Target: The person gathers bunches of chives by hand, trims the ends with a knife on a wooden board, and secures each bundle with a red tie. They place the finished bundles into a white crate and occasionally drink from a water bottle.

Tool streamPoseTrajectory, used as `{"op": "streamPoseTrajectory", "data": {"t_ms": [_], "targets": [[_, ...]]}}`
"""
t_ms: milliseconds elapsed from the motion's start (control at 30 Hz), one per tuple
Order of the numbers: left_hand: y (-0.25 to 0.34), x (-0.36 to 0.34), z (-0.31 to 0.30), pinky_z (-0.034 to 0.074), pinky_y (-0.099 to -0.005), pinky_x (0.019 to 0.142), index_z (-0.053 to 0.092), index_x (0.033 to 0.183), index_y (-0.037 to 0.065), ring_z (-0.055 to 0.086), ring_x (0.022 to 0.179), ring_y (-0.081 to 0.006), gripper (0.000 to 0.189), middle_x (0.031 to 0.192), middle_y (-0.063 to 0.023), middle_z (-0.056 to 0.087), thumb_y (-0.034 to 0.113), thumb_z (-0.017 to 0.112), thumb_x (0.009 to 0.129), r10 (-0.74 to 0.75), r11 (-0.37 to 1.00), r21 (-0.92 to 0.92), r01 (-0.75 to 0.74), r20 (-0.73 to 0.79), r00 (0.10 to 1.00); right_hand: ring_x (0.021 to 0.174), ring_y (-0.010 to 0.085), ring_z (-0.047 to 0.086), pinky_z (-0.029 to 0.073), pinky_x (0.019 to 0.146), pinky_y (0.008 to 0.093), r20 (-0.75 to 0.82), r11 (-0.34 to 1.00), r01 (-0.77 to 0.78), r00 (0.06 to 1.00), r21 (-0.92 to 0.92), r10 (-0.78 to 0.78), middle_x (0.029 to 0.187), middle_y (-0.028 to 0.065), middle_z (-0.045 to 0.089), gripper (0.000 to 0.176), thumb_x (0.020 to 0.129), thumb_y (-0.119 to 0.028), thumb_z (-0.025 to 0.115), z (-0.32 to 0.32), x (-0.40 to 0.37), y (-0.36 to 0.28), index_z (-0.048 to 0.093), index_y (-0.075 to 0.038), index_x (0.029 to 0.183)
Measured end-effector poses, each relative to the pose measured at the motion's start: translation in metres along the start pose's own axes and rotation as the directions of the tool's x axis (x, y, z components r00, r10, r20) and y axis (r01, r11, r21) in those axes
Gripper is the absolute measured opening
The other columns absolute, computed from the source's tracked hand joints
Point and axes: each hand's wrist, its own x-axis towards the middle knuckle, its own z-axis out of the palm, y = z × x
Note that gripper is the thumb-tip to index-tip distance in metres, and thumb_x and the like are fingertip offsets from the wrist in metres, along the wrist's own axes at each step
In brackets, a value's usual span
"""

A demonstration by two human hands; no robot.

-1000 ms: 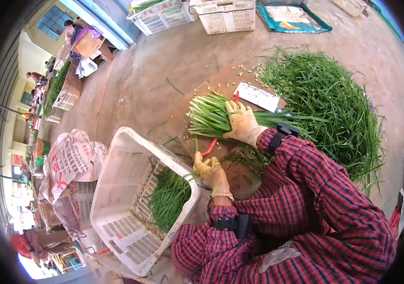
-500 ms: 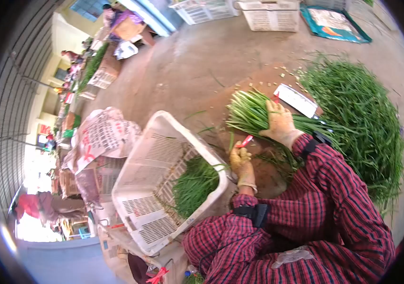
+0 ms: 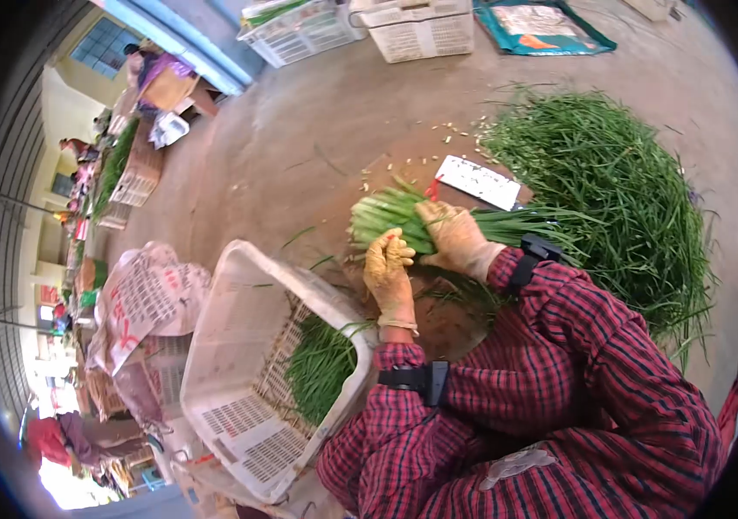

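A bunch of garlic chives point(image 3: 386, 214) lies on the ground, pale cut ends to the left and long green leaves to the right. Gloved in a yellowish glove, my right hand point(image 3: 457, 238) is wrapped over the middle of the bunch from above. My left hand point(image 3: 389, 270), gloved too, is closed with its fingers curled in front of the stalks near the cut ends. A speck of red shows at its fingertips, but what it pinches is too small to name. Behind the bunch lies a white rectangular slab point(image 3: 477, 182) with dark marks; a red strip point(image 3: 432, 187) shows at its left end.
A big heap of loose green leaves point(image 3: 603, 208) spreads at the right. Left of my hands, a tilted white plastic crate point(image 3: 252, 259) holds more chives point(image 3: 321, 368). A printed sack point(image 3: 151, 298) stands beyond it. Farther off are white crates point(image 3: 425, 39) and a teal bag point(image 3: 546, 26).
The camera view has shifted, moving the scene left. My left hand has risen from below the bunch to its cut ends, and the red strip it held is now mostly hidden. My right hand stays on the bunch.
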Motion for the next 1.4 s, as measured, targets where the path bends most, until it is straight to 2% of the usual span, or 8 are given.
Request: {"op": "streamPoseTrajectory", "data": {"t_ms": [133, 267, 400, 567, 800, 933, 1100, 1400], "targets": [[-0.007, 0.044, 0.025, 0.052, -0.0326, 0.062, 0.070, 0.108, 0.002, 0.065, 0.068, -0.0184, 0.021, 0.092, -0.0111, 0.069, 0.020, 0.061, 0.101, 0.122, 0.839, 0.510, -0.193, 0.168, 0.978, 0.132, 0.0359, 0.052, 0.043, 0.106, 0.0470, -0.099, 0.992, 0.110, 0.988, -0.063, -0.116, 0.141, 0.0191, 0.055, 0.099, 0.071, -0.044, 0.084, 0.008, -0.006, 0.001, 0.040, -0.001, 0.149], [-0.022, 0.066, 0.026, 0.052, -0.0358, 0.060, 0.069, 0.100, 0.003, 0.064, 0.061, -0.0218, 0.018, 0.086, -0.0110, 0.069, 0.020, 0.062, 0.099, 0.050, 0.847, 0.512, -0.146, 0.198, 0.979, 0.138, 0.0355, 0.050, 0.040, 0.113, 0.0445, -0.096, 0.980, 0.112, 0.991, 0.167, -0.097, 0.146, 0.0206, 0.054, 0.085, 0.080, -0.042, 0.077, 0.003, -0.001, 0.019, 0.045, -0.002, 0.149], [-0.024, 0.062, 0.024, 0.053, -0.0341, 0.056, 0.069, 0.101, 0.003, 0.065, 0.061, -0.0178, 0.015, 0.085, -0.0094, 0.069, 0.017, 0.068, 0.098, 0.081, 0.833, 0.533, -0.148, 0.148, 0.986, 0.126, 0.0267, 0.062, 0.046, 0.109, 0.0389, 0.051, 0.514, -0.094, 0.994, 0.853, 0.097, 0.131, 0.0182, 0.068, 0.053, 0.096, -0.031, 0.067, -0.011, 0.020, 0.053, 0.060, -0.002, 0.139], [-0.018, 0.059, 0.025, 0.051, -0.0323, 0.055, 0.070, 0.102, 0.002, 0.062, 0.059, -0.0170, 0.016, 0.084, -0.0091, 0.069, 0.018, 0.069, 0.098, 0.055, 0.833, 0.540, -0.125, 0.144, 0.988, 0.111, 0.0320, 0.069, 0.052, 0.097, 0.0389, 0.118, 0.911, -0.236, 0.971, 0.337, 0.208, 0.115, 0.0181, 0.074, 0.040, 0.094, -0.035, 0.069, 0.013, 0.070, 0.073, 0.074, -0.005, 0.120], [-0.018, 0.054, 0.023, 0.049, -0.0305, 0.055, 0.070, 0.102, 0.001, 0.061, 0.062, -0.0136, 0.014, 0.090, -0.0084, 0.069, 0.015, 0.069, 0.098, 0.057, 0.857, 0.502, -0.116, 0.132, 0.990, 0.097, 0.0337, 0.072, 0.055, 0.090, 0.0420, 0.072, 0.831, -0.313, 0.946, 0.460, 0.316, 0.104, 0.0152, 0.076, 0.031, 0.091, -0.032, 0.071, 0.016, 0.075, 0.072, 0.078, -0.008, 0.109], [-0.017, 0.037, 0.014, 0.048, -0.0302, 0.057, 0.070, 0.104, 0.001, 0.058, 0.062, -0.0130, 0.015, 0.088, -0.0076, 0.068, 0.015, 0.068, 0.099, 0.041, 0.911, 0.406, -0.078, 0.099, 0.994, 0.079, 0.0315, 0.070, 0.055, 0.073, 0.0434, -0.314, 0.992, 0.125, 0.941, -0.032, -0.129, 0.081, 0.0099, 0.069, 0.018, 0.091, -0.025, 0.065, 0.020, 0.049, 0.028, 0.074, -0.010, 0.095], [-0.014, -0.002, -0.003, 0.044, -0.0254, 0.058, 0.068, 0.110, 0.004, 0.057, 0.065, -0.0075, 0.018, 0.084, -0.0009, 0.065, 0.020, 0.065, 0.103, 0.053, 0.928, 0.370, -0.052, 0.007, 0.999, 0.095, 0.0293, 0.071, 0.056, 0.085, 0.0386, -0.468, 0.753, 0.312, 0.883, 0.580, -0.005, 0.096, 0.0104, 0.075, 0.020, 0.093, -0.022, 0.066, 0.016, 0.014, -0.006, 0.076, -0.007, 0.102], [-0.039, -0.006, -0.014, 0.051, -0.0301, 0.068, 0.064, 0.112, 0.001, 0.062, 0.076, -0.0136, 0.020, 0.093, -0.0064, 0.067, 0.019, 0.062, 0.104, 0.276, 0.822, 0.515, -0.241, 0.008, 0.961, 0.098, 0.0319, 0.071, 0.056, 0.088, 0.0394, -0.243, 0.792, 0.132, 0.970, 0.596, 0.021, 0.101, 0.0120, 0.074, 0.021, 0.091, -0.023, 0.072, 0.006, 0.002, -0.026, 0.076, -0.007, 0.105]]}}
